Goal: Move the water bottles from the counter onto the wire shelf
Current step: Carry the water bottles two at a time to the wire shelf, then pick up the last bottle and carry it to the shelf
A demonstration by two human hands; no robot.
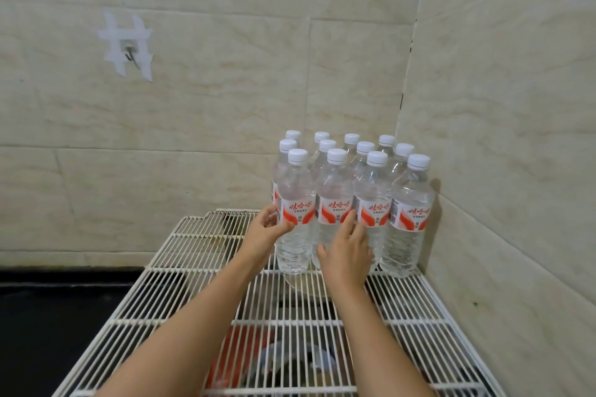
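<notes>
Several clear water bottles with white caps and red-and-white labels stand upright in rows on the white wire shelf, packed into its far right corner against the tiled walls. My left hand presses its fingers on the left side of the front-left bottle. My right hand lies against the fronts of the two middle front-row bottles, fingers spread over one front bottle, not closed around either. Lower parts of those bottles are hidden behind my right hand.
Tiled walls close in behind and to the right of the shelf. A taped hook hangs on the back wall. A dark counter lies to the left, below the shelf. Red and other items show through the wires underneath.
</notes>
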